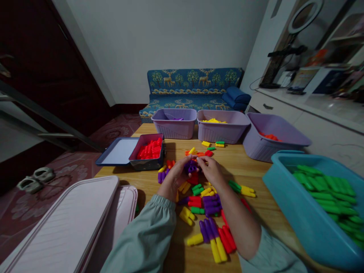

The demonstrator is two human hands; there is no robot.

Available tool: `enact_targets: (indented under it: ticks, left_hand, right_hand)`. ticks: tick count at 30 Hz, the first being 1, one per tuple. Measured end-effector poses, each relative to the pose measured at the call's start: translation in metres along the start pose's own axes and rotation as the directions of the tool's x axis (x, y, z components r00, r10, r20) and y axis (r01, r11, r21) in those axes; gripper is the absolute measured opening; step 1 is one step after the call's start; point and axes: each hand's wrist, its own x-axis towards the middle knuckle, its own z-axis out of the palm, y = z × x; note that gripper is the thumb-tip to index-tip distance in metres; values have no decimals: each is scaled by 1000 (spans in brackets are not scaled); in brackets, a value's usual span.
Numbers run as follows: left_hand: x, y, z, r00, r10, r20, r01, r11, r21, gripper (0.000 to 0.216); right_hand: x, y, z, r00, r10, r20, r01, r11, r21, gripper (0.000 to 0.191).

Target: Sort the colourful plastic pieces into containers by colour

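My left hand (176,175) is closed around purple plastic toy pieces (191,167) above the middle of the table. Opposite it, my right hand (211,169) has its fingers bent together close to the same pieces; what sits between its fingertips is hidden. Under and around both hands lies a loose spread of finger-shaped plastic pieces in several colours. Among them are a purple cluster (212,204), a yellow piece (187,215), red pieces (226,239) and a green piece (197,189). A green-and-yellow joined piece (242,189) lies beside my right forearm.
Lilac bins (174,129) line the table's far side, holding purple, yellow and red pieces. A teal bin (298,204) of green pieces stands at right. An open case (146,163) of red pieces is at left, behind stacked pale lids (68,220). A patterned sofa (193,87) stands beyond.
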Motion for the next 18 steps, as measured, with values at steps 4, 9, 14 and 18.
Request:
enact_targets:
  ticks: [4,9,14,18]
  left_hand:
    - [1,4,1,997,-6,-78,-10,980,-198,21]
    - [2,27,9,981,-51,-185,-41,887,-461,29]
    - [16,86,31,965,82,-248,-187,882,-433,23]
    - [38,146,55,930,268,-251,-342,882,-325,19]
  right_hand:
    - [-3,1,-1,999,-24,-27,21,995,-93,37]
    - [-8,-2,0,999,-42,-26,35,978,-208,43]
    - [-9,-4,0,999,-43,-32,31,954,-298,40]
    - [-8,-1,-1,1000,-4,-28,-6,938,-345,40]
